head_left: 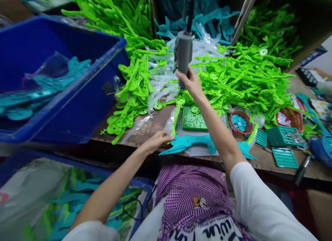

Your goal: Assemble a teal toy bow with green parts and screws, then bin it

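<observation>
My right hand is wrapped round the lower part of a grey electric screwdriver, which hangs upright on a cord over the bench. Its tip is not clearly visible. At the bench's front edge my left hand pinches the left end of a long turquoise plastic part with pointed, forked ends. My right forearm crosses in front of that part and hides some of it. A lime green plastic piece meets the part by my left fingers, and another green piece meets its right end.
Behind sits a green tray of small metal pieces, with a red basket of turquoise bits beside it. Lime green parts are heaped across the back. A large blue bin stands left; teal trays lie right.
</observation>
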The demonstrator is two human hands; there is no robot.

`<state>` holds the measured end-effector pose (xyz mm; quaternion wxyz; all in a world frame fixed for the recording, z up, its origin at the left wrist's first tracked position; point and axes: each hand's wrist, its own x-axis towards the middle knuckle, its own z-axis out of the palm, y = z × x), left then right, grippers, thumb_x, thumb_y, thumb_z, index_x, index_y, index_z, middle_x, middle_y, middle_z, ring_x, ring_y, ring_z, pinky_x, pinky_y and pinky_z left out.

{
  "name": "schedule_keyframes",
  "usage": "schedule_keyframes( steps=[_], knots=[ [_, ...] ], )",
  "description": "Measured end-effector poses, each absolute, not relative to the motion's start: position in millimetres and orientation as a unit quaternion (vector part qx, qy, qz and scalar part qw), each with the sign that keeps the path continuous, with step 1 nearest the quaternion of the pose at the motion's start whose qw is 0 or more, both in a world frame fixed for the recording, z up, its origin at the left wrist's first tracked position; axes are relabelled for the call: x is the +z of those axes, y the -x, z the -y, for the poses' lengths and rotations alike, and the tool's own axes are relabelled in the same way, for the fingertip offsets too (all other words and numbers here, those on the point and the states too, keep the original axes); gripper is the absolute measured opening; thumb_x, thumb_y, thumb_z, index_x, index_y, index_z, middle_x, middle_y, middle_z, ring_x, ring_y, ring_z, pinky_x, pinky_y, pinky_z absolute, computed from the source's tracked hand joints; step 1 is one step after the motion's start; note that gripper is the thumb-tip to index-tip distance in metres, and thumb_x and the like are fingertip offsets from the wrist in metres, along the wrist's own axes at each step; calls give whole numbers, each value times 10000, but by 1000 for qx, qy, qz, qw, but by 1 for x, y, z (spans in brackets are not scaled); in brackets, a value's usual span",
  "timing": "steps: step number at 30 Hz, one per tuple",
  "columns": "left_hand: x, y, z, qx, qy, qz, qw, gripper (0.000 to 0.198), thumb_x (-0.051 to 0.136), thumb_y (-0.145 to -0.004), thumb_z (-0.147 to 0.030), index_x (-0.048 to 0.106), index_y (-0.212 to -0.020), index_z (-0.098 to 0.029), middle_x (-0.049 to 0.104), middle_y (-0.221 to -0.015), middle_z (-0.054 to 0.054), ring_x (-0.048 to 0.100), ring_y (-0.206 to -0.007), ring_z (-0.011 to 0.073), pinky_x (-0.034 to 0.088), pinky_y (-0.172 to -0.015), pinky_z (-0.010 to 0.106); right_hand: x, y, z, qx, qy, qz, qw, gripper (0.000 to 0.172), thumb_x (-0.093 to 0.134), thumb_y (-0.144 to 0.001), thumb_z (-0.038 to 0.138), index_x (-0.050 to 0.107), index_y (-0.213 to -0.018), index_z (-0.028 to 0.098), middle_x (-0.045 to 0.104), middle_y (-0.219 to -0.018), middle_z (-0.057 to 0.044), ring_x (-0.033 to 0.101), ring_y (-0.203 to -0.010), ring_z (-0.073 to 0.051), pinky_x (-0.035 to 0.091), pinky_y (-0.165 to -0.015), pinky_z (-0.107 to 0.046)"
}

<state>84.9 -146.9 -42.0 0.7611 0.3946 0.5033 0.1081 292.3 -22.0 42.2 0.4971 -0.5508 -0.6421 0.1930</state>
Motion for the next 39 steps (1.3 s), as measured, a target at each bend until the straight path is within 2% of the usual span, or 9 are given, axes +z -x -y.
schedule_keyframes(
  steps=[3,6,9,12,16,20,26,33,39],
  knots=[
    [-49,-81,144,96,-399,-476,778,547,879,-505,-424,602,-904,-174,722,-788,31,695,-706,193,554,-658,313,39,-278,16,206,570,628,488,664,490,-761,713,616,-965,94,650,-882,8,594,-864,-122,474,-789,-272],
    [-52,-80,145,122,-400,-463,782,511,861,-502,-357,599,-896,-164,720,-785,35,698,-724,192,550,-693,313,30,-278,47,185,562,599,539,504,664,-739,622,607,-965,176,641,-877,6,588,-818,-130,508,-752,-298],
    [-51,-84,147,128,-399,-489,765,498,830,-516,-336,608,-930,-172,717,-786,28,693,-714,196,548,-666,316,19,-282,81,247,553,560,566,404,643,-805,572,598,-998,221,625,-831,-2,602,-750,-146,527,-694,-322],
    [-46,-88,149,126,-394,-501,760,521,810,-531,-346,612,-984,-183,717,-801,24,699,-739,214,552,-653,328,3,-280,100,319,550,523,568,422,659,-773,577,596,-983,217,597,-741,10,579,-625,-133,511,-618,-314],
    [-42,-89,151,143,-395,-500,757,521,807,-528,-366,612,-972,-174,714,-804,21,696,-735,203,548,-637,297,-17,-272,107,352,542,475,598,437,659,-732,603,604,-897,202,521,-598,42,507,-495,-116,453,-521,-300],
    [-44,-89,153,147,-401,-504,750,512,799,-537,-371,600,-965,-173,716,-826,25,692,-711,196,544,-603,282,-26,-269,106,371,515,462,620,474,659,-694,647,608,-807,189,498,-538,50,476,-441,-103,412,-459,-279],
    [-49,-89,156,173,-403,-504,744,586,782,-600,-322,542,-1120,-198,724,-882,25,695,-703,171,567,-626,281,-27,-268,107,381,473,438,663,514,699,-637,660,605,-821,190,511,-512,70,469,-388,-86,395,-406,-246],
    [-48,-90,161,206,-429,-490,730,510,765,-624,-340,581,-1076,-191,726,-1004,65,703,-877,203,573,-730,295,-30,-268,109,379,478,438,660,495,692,-655,643,591,-820,187,519,-504,72,484,-392,-81,402,-413,-231],
    [-53,-89,161,224,-431,-475,734,532,773,-583,-355,576,-1046,-182,722,-953,49,693,-820,180,561,-691,269,-28,-268,108,379,470,440,665,487,708,-651,607,623,-850,171,524,-503,69,493,-384,-88,410,-404,-240]
  ],
)
